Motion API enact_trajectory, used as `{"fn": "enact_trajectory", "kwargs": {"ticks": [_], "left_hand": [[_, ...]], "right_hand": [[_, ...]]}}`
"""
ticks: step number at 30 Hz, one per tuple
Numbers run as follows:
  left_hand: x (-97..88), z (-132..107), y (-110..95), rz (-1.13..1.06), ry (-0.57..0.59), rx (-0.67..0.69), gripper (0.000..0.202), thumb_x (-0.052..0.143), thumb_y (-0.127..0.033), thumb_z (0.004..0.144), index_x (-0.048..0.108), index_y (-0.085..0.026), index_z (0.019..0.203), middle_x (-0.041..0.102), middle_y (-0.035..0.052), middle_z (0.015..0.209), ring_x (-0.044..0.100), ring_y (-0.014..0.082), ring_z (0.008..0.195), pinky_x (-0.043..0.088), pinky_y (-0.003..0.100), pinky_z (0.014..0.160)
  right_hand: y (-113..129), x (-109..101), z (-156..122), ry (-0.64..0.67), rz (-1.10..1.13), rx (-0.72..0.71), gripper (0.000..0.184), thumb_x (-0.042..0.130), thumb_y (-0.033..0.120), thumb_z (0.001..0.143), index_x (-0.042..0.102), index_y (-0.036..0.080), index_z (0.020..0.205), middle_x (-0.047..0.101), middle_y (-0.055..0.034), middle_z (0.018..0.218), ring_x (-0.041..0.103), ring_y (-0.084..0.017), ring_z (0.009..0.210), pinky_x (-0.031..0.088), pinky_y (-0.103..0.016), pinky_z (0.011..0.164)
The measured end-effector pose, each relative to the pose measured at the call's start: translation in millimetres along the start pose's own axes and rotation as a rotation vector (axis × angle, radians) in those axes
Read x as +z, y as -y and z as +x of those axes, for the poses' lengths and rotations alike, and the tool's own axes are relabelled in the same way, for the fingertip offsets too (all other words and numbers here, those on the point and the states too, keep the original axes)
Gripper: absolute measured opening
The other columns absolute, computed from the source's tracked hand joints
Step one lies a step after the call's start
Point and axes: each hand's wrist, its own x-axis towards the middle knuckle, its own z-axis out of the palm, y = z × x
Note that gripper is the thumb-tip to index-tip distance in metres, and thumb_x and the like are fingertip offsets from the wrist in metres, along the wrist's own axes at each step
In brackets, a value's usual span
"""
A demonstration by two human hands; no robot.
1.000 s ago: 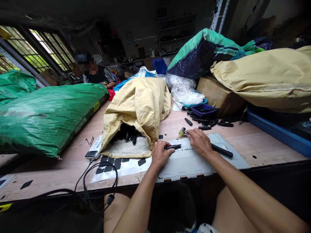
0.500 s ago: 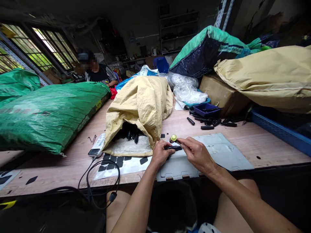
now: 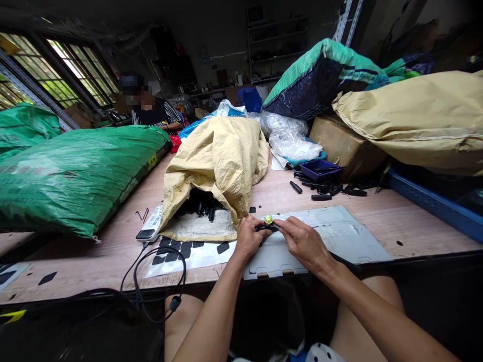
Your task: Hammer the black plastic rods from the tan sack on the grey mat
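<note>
My left hand (image 3: 249,236) is closed on a slim black piece (image 3: 269,229), pinning it low over a grey sheet (image 3: 335,229) at the table's front edge. My right hand (image 3: 305,244) grips the handle of a small hammer with a round, yellowish head (image 3: 268,219). That head is at the black piece, close to my left fingertips; whether they touch, I cannot tell. Left of my hands, a tan sack (image 3: 215,161) lies with its mouth towards me, and black parts (image 3: 206,208) show inside.
Loose black parts (image 3: 320,197) lie near a small purple tray (image 3: 320,171). A blue basket (image 3: 433,201) stands at the right. On the left are a green sack (image 3: 75,176), a white device (image 3: 150,229) and a looped cable (image 3: 184,276). Another person (image 3: 156,113) sits behind.
The hammer head has come down slightly and turned towards the black piece. My right hand has tilted a little; my left hand keeps its hold.
</note>
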Motion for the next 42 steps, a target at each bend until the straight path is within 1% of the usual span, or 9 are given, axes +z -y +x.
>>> {"fn": "enact_trajectory", "kwargs": {"ticks": [4,9,15,19,24,29,37,40,42], "left_hand": [[1.4,0.0,1.1,-0.025,-0.015,0.014,0.014,0.082,-0.025,0.077,0.081,-0.024,0.091,0.062,0.0016,0.088,0.055,0.0205,0.095,0.042,0.034,0.089],[2.2,-0.1,0.9,-0.018,-0.025,0.006,0.015,0.082,-0.024,0.076,0.081,-0.023,0.091,0.062,0.0017,0.087,0.055,0.0206,0.095,0.042,0.034,0.089],[0.6,-0.7,-3.3,0.01,-0.016,0.0,0.014,0.081,-0.024,0.077,0.079,-0.022,0.09,0.063,0.002,0.088,0.055,0.0212,0.096,0.042,0.034,0.089],[0.2,-2.3,-5.0,0.032,-0.02,-0.002,0.015,0.081,-0.021,0.076,0.075,-0.022,0.09,0.064,0.0017,0.091,0.054,0.021,0.095,0.041,0.033,0.087],[0.9,-3.3,-3.4,0.04,-0.033,0.027,0.019,0.079,-0.018,0.077,0.07,-0.022,0.093,0.066,0.0003,0.096,0.053,0.0204,0.094,0.04,0.033,0.086],[1.1,-4.0,-3.0,0.032,-0.024,0.026,0.019,0.078,-0.018,0.078,0.068,-0.023,0.093,0.067,0.0001,0.098,0.053,0.0211,0.097,0.04,0.033,0.087],[3.4,-2.4,-0.3,0.027,-0.032,0.039,0.017,0.077,-0.019,0.077,0.067,-0.023,0.091,0.068,0.0006,0.098,0.052,0.0216,0.095,0.04,0.034,0.087],[1.0,-4.4,-1.5,-0.068,-0.058,0.055,0.016,0.075,-0.02,0.079,0.066,-0.022,0.092,0.066,0.0003,0.095,0.054,0.0202,0.092,0.042,0.033,0.086],[-5.6,-14.4,-10.4,-0.174,-0.073,0.052,0.016,0.073,-0.022,0.081,0.065,-0.022,0.096,0.064,0.0003,0.094,0.055,0.0183,0.087,0.043,0.031,0.084]], "right_hand": [[-4.3,-6.7,-2.4,-0.078,0.025,-0.021,0.037,0.045,0.026,0.103,0.068,0.028,0.131,0.071,-0.0054,0.098,0.068,-0.018,0.091,0.054,-0.027,0.083],[-12.9,-9.3,-4.1,-0.028,-0.024,0.011,0.034,0.046,0.026,0.101,0.071,0.029,0.124,0.071,-0.0036,0.095,0.069,-0.018,0.088,0.054,-0.028,0.08],[-30.4,-18.4,28.8,-0.078,-0.107,0.103,0.034,0.052,0.024,0.097,0.071,0.028,0.125,0.072,-0.0043,0.107,0.068,-0.02,0.097,0.051,-0.029,0.079],[-55.2,-5.9,47.7,0.008,-0.253,0.223,0.031,0.057,0.02,0.094,0.074,0.028,0.118,0.071,-0.0039,0.107,0.065,-0.019,0.097,0.046,-0.029,0.078],[-74.9,16.1,54.5,0.031,-0.369,0.206,0.03,0.057,0.021,0.095,0.075,0.026,0.118,0.069,-0.0062,0.103,0.059,-0.021,0.101,0.042,-0.03,0.083],[-74.3,24.4,51.2,-0.028,-0.419,0.187,0.029,0.055,0.024,0.097,0.074,0.024,0.119,0.068,-0.0075,0.103,0.054,-0.023,0.099,0.038,-0.033,0.085],[-70.3,28.2,50.4,-0.044,-0.49,0.166,0.029,0.051,0.025,0.097,0.072,0.021,0.116,0.065,-0.0093,0.103,0.051,-0.024,0.098,0.033,-0.034,0.081],[-69.5,28.7,52.2,-0.031,-0.501,0.187,0.028,0.051,0.025,0.096,0.073,0.02,0.113,0.064,-0.0102,0.105,0.051,-0.024,0.1,0.032,-0.035,0.081],[-69.1,28.7,53.1,-0.018,-0.508,0.198,0.028,0.051,0.025,0.095,0.073,0.02,0.111,0.064,-0.0108,0.106,0.051,-0.025,0.101,0.032,-0.035,0.081]]}}
